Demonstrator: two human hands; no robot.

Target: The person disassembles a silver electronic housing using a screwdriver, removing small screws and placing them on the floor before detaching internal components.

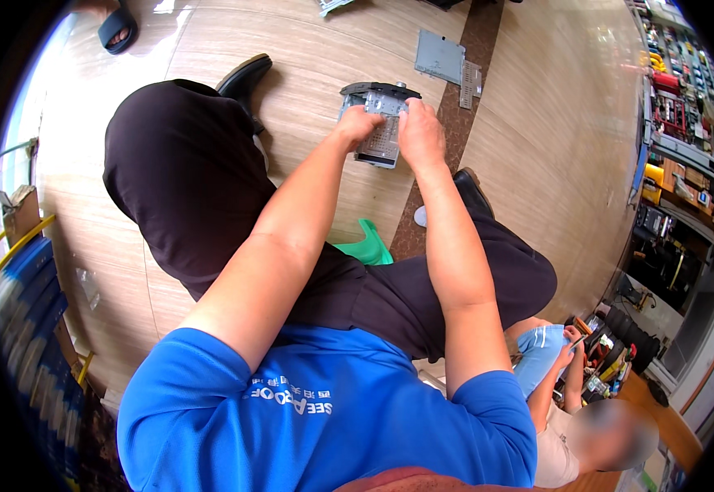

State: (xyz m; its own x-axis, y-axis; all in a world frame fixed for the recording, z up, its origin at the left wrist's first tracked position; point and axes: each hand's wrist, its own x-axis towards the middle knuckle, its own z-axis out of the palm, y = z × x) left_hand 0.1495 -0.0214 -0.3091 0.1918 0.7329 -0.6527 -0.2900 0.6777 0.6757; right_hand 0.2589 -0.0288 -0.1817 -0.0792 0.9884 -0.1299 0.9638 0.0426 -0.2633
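Observation:
Both my hands hold an opened car stereo [383, 139], a silver metal chassis with a dark curved front panel along its far side. A small knob stands at that panel's right part. My left hand [359, 125] grips the left side, with a finger reaching over the metal. Around the right edge, close to the front panel, is my right hand [422, 135], fingers curled; some fingertips are hidden. Beyond it on the floor lie a flat grey metal plate [440, 55] and a narrow perforated metal strip [471, 84].
A green plastic piece [367, 244] shows between my legs. Blue bins [29, 328] stand at the left. Shelves of tools and parts [685, 98] line the right. Another person [558, 418] sits at the lower right, holding something small. A sandalled foot [117, 31] is at the far left.

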